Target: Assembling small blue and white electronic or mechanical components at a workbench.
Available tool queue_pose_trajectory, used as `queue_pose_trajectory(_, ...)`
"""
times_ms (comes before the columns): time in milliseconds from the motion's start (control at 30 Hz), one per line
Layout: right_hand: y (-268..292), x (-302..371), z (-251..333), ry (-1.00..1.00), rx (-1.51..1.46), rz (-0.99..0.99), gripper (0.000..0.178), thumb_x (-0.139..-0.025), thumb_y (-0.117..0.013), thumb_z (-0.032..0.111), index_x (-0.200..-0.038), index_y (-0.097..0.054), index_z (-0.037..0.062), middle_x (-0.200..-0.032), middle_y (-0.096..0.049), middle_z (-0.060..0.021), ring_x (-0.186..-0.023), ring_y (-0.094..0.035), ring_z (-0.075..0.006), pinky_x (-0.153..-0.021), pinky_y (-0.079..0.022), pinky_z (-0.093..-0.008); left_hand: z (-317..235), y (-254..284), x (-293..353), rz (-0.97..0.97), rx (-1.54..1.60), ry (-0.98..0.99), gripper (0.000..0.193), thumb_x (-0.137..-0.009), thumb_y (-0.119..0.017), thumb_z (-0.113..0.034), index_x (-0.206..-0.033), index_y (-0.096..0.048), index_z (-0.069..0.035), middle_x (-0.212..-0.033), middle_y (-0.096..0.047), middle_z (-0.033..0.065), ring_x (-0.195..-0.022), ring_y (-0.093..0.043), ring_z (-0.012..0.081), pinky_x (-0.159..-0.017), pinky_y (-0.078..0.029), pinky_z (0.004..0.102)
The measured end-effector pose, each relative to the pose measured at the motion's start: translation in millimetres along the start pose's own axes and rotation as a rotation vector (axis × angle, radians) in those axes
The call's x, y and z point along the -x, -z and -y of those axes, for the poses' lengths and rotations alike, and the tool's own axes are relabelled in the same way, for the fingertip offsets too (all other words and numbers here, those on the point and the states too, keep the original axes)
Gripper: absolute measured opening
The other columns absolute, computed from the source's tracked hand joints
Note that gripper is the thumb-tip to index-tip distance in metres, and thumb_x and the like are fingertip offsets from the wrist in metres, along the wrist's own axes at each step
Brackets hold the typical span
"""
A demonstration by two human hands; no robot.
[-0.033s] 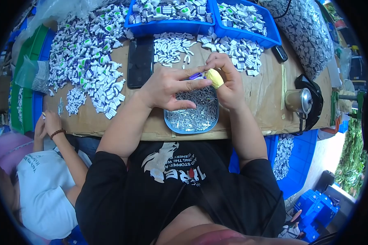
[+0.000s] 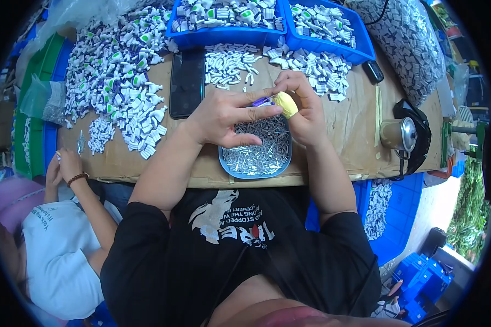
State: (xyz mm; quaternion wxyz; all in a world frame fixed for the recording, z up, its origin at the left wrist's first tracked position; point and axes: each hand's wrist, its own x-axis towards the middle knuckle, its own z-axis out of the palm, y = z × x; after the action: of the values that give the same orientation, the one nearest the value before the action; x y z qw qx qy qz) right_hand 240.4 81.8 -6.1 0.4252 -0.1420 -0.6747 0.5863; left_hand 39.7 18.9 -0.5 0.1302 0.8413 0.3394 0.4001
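Note:
My left hand (image 2: 223, 117) is above a blue tub (image 2: 223, 163) of thin metal pins (image 2: 256, 150). Its index and middle fingers close on a small purple piece (image 2: 261, 102), while its thumb stretches out loosely over the pins. Right beside it, my right hand (image 2: 306, 111) pinches at the far end of that piece; what its fingertips grip is too small to make out. A yellow wrap (image 2: 286, 104) covers the right thumb. Small white-and-purple parts (image 2: 232, 62) lie on the table just beyond both hands.
Blue bins (image 2: 229, 37) of white, purple and green parts line the back. A large heap (image 2: 120, 76) spreads at left, near a black phone (image 2: 187, 82). At right stand a metal pot (image 2: 399, 134) and a full clear bag (image 2: 403, 49). Another person's hands (image 2: 65, 165) work at far left.

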Motion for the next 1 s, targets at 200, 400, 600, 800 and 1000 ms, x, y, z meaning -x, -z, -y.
queue_pose_trajectory(200,1,1,-3,0.012,0.262,-0.051,0.023,-0.08,-0.056,-0.004,-0.102,-0.056,0.0015,-0.11,-0.045,-0.0096,-0.102,-0.049,-0.0165,-0.089,-0.041,-0.0278,4,-1,1,-0.021,-0.106,-0.012,0.054,-0.074,-0.069,-0.051,-0.122,-0.062,-0.028,-0.126,-0.06,0.0047,-0.067,-0.066,0.0202,-0.058,-0.052,0.0282)
queue_pose_trajectory(400,-8,2,2,0.04,0.386,-0.089,0.023,-0.077,-0.057,-0.004,-0.1,-0.057,0.0005,-0.106,-0.047,-0.0108,-0.097,-0.052,-0.0184,-0.086,-0.043,-0.0285,7,-2,3,-0.07,-0.125,-0.048,0.051,-0.077,-0.063,-0.055,-0.12,-0.064,-0.028,-0.119,-0.064,0.0038,-0.066,-0.065,0.0188,-0.056,-0.052,0.0274)
queue_pose_trajectory(600,-12,-1,4,0.294,0.686,-0.125,0.027,-0.067,-0.067,-0.003,-0.093,-0.064,0.0041,-0.09,-0.055,-0.0106,-0.078,-0.055,-0.0232,-0.067,-0.045,-0.0308,9,0,5,-0.068,-0.015,-0.068,0.048,-0.083,-0.064,-0.044,-0.118,-0.065,-0.012,-0.116,-0.063,0.0163,-0.069,-0.067,0.0217,-0.058,-0.051,0.028)
queue_pose_trajectory(800,-15,-1,5,0.375,0.799,-0.14,0.03,-0.065,-0.071,-0.003,-0.093,-0.065,0.0055,-0.088,-0.056,-0.0094,-0.078,-0.055,-0.0251,-0.066,-0.045,-0.0343,7,-11,7,-0.164,0.165,0.047,0.038,-0.08,-0.07,-0.015,-0.118,-0.064,-0.011,-0.114,-0.064,0.0147,-0.071,-0.066,0.0202,-0.061,-0.052,0.0277)
queue_pose_trajectory(1000,-18,0,5,0.375,0.798,-0.159,0.035,-0.065,-0.067,-0.006,-0.098,-0.062,0.0049,-0.093,-0.056,-0.0115,-0.082,-0.057,-0.0274,-0.067,-0.046,-0.0338,-2,-31,4,-0.393,0.478,0.261,0.035,-0.083,-0.066,-0.009,-0.119,-0.063,-0.009,-0.113,-0.065,0.0142,-0.08,-0.067,0.0235,-0.07,-0.053,0.0284)
